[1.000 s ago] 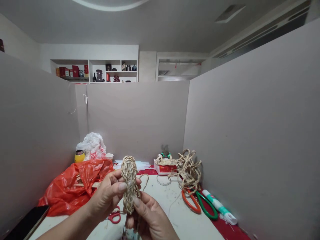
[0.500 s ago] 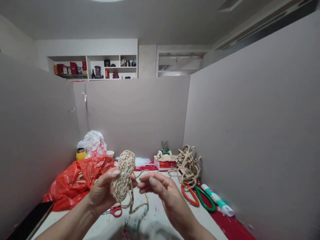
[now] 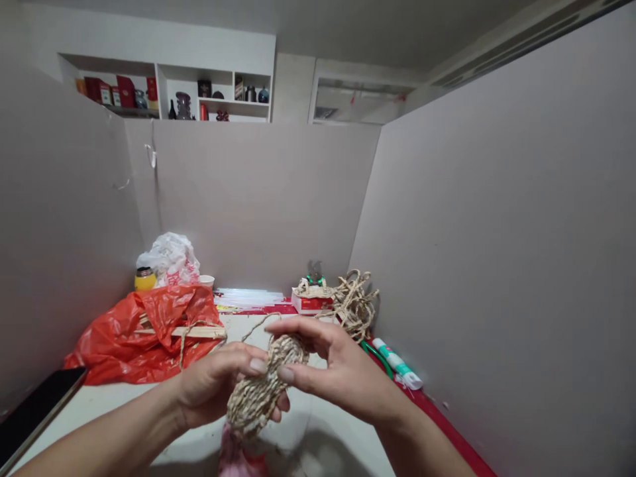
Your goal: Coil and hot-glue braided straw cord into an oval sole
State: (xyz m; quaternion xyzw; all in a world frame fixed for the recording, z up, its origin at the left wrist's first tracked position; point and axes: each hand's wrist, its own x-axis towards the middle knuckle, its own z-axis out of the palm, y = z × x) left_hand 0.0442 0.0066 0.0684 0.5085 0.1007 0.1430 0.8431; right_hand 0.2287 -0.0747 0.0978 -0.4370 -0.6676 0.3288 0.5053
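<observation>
A woven straw-rope sole (image 3: 256,401), narrow in the middle like a figure eight, is tilted between my hands above the white tabletop (image 3: 193,444). My left hand (image 3: 223,377) grips its left side, thumb on top and fingers underneath. On its upper right end, my right hand (image 3: 322,358) has its thumb on the face and its fingers curved over the far edge. A loose strand of straw rope (image 3: 258,324) runs out behind the hands. Part of the sole is hidden by my fingers.
A red plastic bag (image 3: 119,331) with wooden sticks lies at left, near a dark flat device (image 3: 44,411). At back right are a heap of straw rope (image 3: 355,305), a red box (image 3: 311,305), green-handled scissors (image 3: 382,361) and a white-and-green roll (image 3: 397,364). Grey partitions enclose the table.
My right hand has come in from the right and now holds the sole too. The sole has moved lower and tilted over to the right. The camera view has shifted.
</observation>
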